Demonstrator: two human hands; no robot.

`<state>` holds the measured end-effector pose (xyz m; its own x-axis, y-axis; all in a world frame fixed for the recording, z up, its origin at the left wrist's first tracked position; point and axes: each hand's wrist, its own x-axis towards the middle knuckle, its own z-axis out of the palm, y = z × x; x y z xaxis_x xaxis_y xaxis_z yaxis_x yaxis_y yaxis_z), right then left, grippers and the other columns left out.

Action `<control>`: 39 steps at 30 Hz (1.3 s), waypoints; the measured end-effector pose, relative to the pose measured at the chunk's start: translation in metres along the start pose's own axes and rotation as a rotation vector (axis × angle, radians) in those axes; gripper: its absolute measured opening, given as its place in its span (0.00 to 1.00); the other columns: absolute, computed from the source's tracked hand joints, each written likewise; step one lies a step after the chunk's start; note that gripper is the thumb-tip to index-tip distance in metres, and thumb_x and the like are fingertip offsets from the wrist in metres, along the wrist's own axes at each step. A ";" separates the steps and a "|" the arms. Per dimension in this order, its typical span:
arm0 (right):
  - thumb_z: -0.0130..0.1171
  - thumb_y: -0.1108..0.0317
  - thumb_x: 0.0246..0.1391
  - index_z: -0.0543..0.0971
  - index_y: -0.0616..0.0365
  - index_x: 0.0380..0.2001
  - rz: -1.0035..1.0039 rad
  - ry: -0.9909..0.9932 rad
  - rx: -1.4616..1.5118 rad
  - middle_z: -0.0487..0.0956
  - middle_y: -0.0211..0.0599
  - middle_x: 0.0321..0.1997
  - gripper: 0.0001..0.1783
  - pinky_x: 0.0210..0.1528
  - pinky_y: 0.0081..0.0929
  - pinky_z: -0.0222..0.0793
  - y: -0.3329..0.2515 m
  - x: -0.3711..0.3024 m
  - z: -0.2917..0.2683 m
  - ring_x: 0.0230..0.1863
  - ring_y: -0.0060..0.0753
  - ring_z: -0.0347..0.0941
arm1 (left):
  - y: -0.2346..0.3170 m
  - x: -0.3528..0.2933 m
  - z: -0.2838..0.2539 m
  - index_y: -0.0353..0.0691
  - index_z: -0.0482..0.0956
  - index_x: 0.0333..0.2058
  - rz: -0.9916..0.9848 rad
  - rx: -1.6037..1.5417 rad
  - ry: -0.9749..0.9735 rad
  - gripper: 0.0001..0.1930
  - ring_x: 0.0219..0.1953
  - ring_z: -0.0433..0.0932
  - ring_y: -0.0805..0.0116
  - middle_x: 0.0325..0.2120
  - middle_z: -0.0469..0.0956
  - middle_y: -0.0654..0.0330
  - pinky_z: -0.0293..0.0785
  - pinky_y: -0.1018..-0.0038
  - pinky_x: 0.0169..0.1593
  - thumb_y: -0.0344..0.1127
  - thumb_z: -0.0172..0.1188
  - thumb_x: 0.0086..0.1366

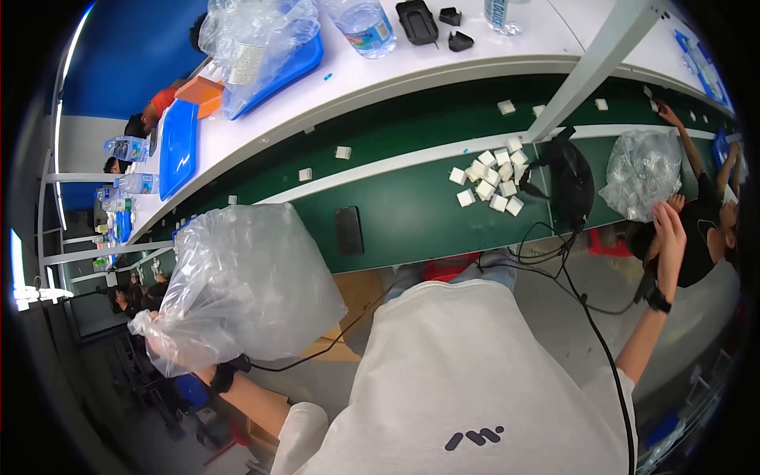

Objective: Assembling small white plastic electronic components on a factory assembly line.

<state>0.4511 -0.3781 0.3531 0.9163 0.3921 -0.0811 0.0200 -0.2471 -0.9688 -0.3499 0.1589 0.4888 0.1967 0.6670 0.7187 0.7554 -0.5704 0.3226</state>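
Observation:
At the left, my left hand [164, 342] is closed round the gathered edge of a large clear plastic bag [261, 277]. Its fingers show only dimly through the film. The bag is puffed out and hangs beside the green bench, partly over its edge. My right hand [670, 233] is raised at the far right with its fingers stretched out, and nothing shows in it. A loose pile of small white cube-shaped pieces [492, 178] lies on the green bench [412, 210]. To the left of the pile lies a black phone [349, 230].
A black pouch [571, 178] with cables sits right of the pile. White pieces [343, 152] are spaced along the green strip behind. A grey post [594, 67] rises there. The white shelf holds a bottle [366, 32] and blue trays [178, 150]. A co-worker [697, 237] sits right beside another clear bag [643, 174].

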 end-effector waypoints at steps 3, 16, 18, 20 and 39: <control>0.60 0.63 0.72 0.79 0.63 0.60 0.160 0.396 0.169 0.82 0.39 0.59 0.20 0.69 0.29 0.70 0.041 -0.064 -0.096 0.60 0.29 0.79 | 0.019 0.004 0.057 0.31 0.74 0.59 -0.084 -0.137 -0.015 0.18 0.53 0.79 0.55 0.52 0.80 0.48 0.74 0.62 0.58 0.37 0.53 0.78; 0.58 0.64 0.62 0.83 0.67 0.46 0.213 -0.761 -0.931 0.85 0.61 0.46 0.17 0.51 0.52 0.77 0.069 -0.256 0.219 0.45 0.68 0.81 | 0.059 -0.033 0.175 0.33 0.81 0.48 -0.447 -0.768 -0.210 0.15 0.39 0.81 0.66 0.40 0.84 0.53 0.77 0.71 0.45 0.38 0.50 0.81; 0.59 0.66 0.64 0.82 0.66 0.50 0.086 -0.626 -0.876 0.85 0.61 0.49 0.17 0.51 0.52 0.78 -0.009 -0.221 0.256 0.48 0.68 0.81 | 0.094 -0.040 0.195 0.33 0.82 0.47 -0.495 -0.829 -0.217 0.15 0.37 0.82 0.67 0.38 0.85 0.54 0.77 0.72 0.43 0.38 0.49 0.81; 0.68 0.61 0.62 0.77 0.63 0.62 -0.039 -0.569 -0.412 0.82 0.60 0.60 0.28 0.61 0.46 0.77 -0.049 -0.190 0.292 0.60 0.60 0.80 | 0.125 -0.049 0.234 0.33 0.83 0.45 -0.552 -0.914 -0.238 0.16 0.35 0.82 0.69 0.37 0.85 0.55 0.78 0.74 0.41 0.38 0.49 0.82; 0.59 0.78 0.54 0.66 0.67 0.68 -0.338 -0.964 -0.019 0.80 0.66 0.56 0.36 0.57 0.44 0.74 -0.008 -0.144 0.511 0.57 0.70 0.77 | 0.156 -0.071 0.244 0.30 0.83 0.47 -0.444 -1.016 -0.976 0.11 0.48 0.83 0.70 0.43 0.86 0.57 0.78 0.72 0.55 0.30 0.57 0.73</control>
<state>0.1142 0.0201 0.2525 0.1500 0.9881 0.0335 0.2317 -0.0022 -0.9728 -0.0932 0.1390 0.3377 0.7163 0.6892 -0.1095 0.1942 -0.0461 0.9799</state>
